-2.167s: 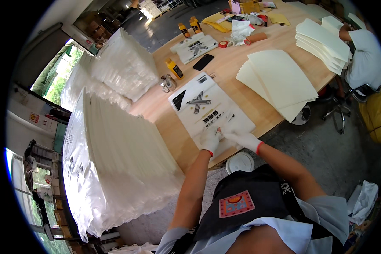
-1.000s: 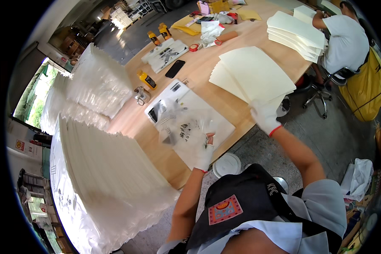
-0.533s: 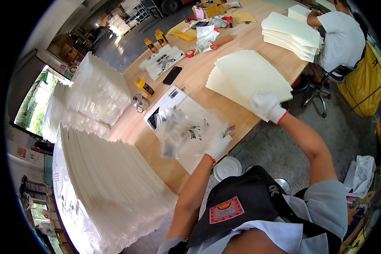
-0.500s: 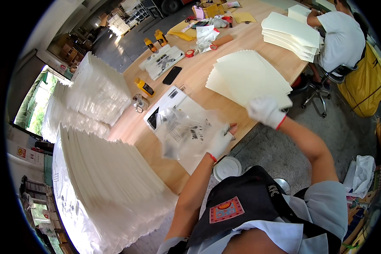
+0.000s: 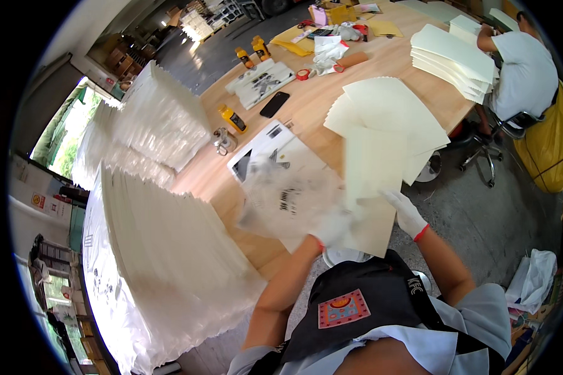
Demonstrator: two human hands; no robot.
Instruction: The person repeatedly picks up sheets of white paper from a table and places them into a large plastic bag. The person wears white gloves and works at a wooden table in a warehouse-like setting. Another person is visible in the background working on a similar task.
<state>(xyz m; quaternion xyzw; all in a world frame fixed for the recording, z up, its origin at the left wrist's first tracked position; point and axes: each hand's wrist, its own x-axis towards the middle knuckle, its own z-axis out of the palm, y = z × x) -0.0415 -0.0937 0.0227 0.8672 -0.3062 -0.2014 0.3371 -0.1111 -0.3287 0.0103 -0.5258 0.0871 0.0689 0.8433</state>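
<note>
A cream sheet or thin stack of paper (image 5: 375,164) stands slightly blurred in front of me, its lower part over the table's near edge. The white-gloved fingers of my right hand (image 5: 408,215) are closed on its right edge. My left hand (image 5: 335,229), gloved and smeared by motion, is at the near right end of a clear plastic bag (image 5: 275,203) with dark print, seemingly pinching its edge beside the paper. Under the bag lies a white printed package (image 5: 288,149). Fanned cream sheets (image 5: 388,112) with scalloped edges rest beyond the paper.
Tall stacks of plastic-wrapped sheets (image 5: 169,262) stand at left. On the table (image 5: 313,119) are a phone (image 5: 274,105), an orange bottle (image 5: 233,119), a glass jar (image 5: 224,142) and a tape roll (image 5: 303,74). A seated person (image 5: 522,72) is by a paper stack (image 5: 450,59) at far right.
My right hand has come back toward me, bringing cream paper from the fanned pile to the bag. My left hand stays at the bag, which has shifted. The whole view has turned slightly.
</note>
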